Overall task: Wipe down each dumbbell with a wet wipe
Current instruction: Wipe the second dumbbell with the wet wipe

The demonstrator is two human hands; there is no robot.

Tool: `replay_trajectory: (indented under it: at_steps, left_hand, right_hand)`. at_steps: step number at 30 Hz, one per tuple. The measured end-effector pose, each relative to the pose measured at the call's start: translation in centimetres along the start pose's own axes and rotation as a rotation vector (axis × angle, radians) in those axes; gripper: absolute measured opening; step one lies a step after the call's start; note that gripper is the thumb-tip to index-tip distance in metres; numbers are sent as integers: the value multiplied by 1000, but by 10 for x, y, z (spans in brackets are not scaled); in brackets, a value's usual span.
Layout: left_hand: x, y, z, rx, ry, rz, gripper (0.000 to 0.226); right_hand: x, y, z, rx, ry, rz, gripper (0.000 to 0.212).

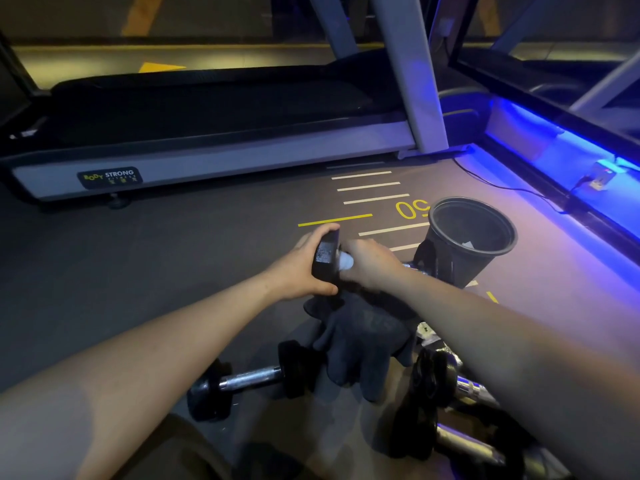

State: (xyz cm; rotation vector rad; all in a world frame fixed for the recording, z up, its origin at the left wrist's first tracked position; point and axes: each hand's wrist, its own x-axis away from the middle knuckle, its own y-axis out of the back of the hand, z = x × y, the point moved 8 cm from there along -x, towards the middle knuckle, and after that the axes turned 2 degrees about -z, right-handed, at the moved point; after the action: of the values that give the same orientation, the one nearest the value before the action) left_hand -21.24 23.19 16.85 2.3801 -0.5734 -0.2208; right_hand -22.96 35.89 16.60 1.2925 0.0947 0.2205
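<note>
The left hand (pixel 304 268) has its grip wrapped round the black hexagonal head of a dumbbell (pixel 325 254) held above the floor. The right hand (pixel 370 265) curls round its handle, pressing a white wet wipe (pixel 346 261) against it. A black round bin (pixel 467 237) stands just beside. Dark gloves (pixel 360 337) and two chrome-handled dumbbells (pixel 249 379) (pixel 450 410) lie nearer; open grey floor (pixel 138 271) lies left.

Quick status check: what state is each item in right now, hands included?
Left hand: grips the held dumbbell's end.
Right hand: presses wet wipe on its handle.
Held dumbbell: lifted, being wiped.
Floor dumbbell: lying untouched.
Bin: upright, open.
Dark gloves: lying loose.
</note>
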Motion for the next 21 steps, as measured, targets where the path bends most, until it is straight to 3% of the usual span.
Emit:
replay_trajectory:
  at_steps: [3,6,13,21]
  left_hand:
    - [1,-1,0,-10,-6,9,109]
    - [1,-1,1,-16,-10,11,109]
    - [-1,0,1,-16,-11,12,108]
    - [0,0,1,-22,-16,17,109]
  right_hand:
    - [-7,-5,-6,-98,-39,152,38]
    - [-9,-4,-6,-90,-30,192,39]
    - [-2,8,-8,250,27,44,46]
    - [14,22,-20,427,-1,54,43]
